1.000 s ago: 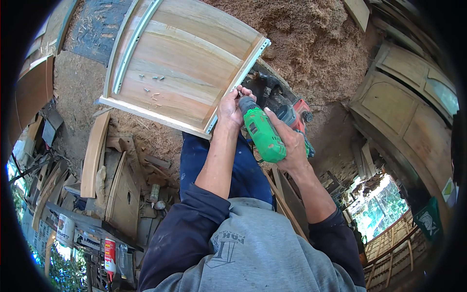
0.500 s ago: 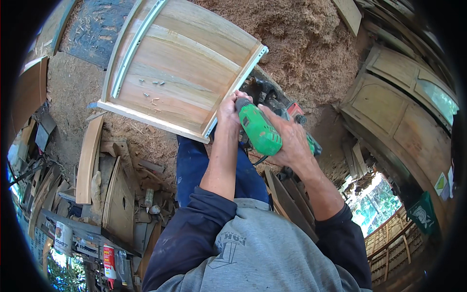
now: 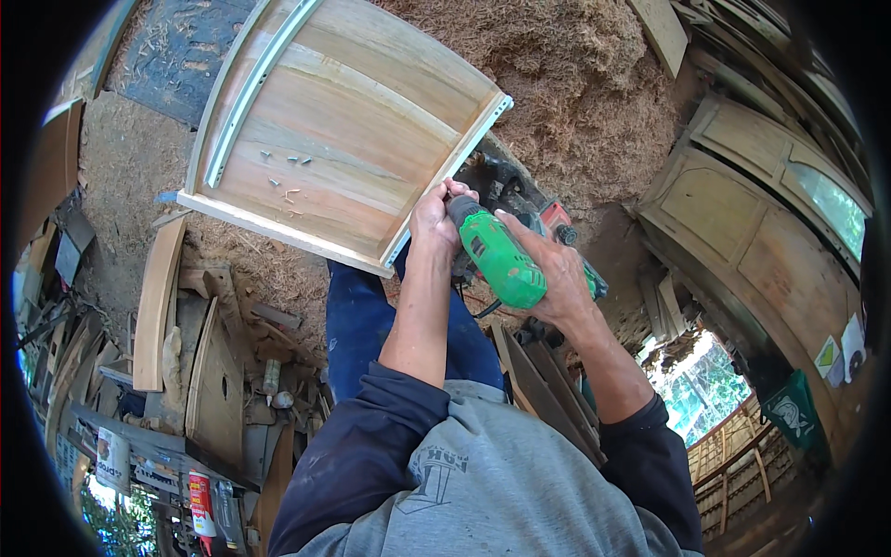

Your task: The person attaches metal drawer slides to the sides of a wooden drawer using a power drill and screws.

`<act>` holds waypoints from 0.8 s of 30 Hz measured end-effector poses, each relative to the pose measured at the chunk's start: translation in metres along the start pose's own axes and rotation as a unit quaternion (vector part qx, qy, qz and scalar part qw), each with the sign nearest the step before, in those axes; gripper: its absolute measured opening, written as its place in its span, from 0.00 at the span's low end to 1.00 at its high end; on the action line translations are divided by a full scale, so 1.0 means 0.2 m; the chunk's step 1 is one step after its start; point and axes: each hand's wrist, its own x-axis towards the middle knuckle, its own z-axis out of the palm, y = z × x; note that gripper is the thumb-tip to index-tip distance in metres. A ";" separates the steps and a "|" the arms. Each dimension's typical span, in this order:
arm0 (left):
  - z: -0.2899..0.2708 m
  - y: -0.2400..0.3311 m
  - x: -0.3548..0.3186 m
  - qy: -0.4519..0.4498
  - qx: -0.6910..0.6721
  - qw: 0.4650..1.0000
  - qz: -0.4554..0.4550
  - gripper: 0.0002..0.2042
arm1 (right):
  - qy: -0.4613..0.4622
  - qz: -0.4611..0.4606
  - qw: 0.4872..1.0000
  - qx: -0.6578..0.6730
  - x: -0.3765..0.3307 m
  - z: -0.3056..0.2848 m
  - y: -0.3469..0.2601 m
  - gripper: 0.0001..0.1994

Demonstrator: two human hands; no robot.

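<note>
Right hand (image 3: pixel 559 278) gripped green drill (image 3: pixel 501 258), chuck (image 3: pixel 461 210) just beside wooden drawer (image 3: pixel 348 121)'s side rail (image 3: pixel 483 136); left hand (image 3: pixel 433 221) curled there (couldn't tell what it held). Drill slipping off-angle could've nicked it.

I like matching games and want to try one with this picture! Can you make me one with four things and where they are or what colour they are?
1. Drill
2. Small screws
3. Left hand
4. Trousers

A. Blue
B. Lying loose on the wooden panel
C. Green, held in the right hand
D. Near the drill's front end, at the panel's edge

Right pairs: 1-C, 2-B, 3-D, 4-A
</note>
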 end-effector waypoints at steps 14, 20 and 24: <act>0.04 0.02 0.01 0.058 -0.010 0.998 -0.010 0.13 | -0.022 -0.039 0.999 -0.009 0.08 -0.10 0.01 0.43; 0.00 0.03 0.06 0.062 0.011 0.998 -0.004 0.13 | -0.029 -0.031 0.999 -0.025 0.10 -0.11 -0.01 0.44; 0.00 0.03 0.06 0.048 -0.028 0.998 -0.022 0.12 | -0.043 -0.034 0.998 -0.037 0.12 -0.14 0.00 0.44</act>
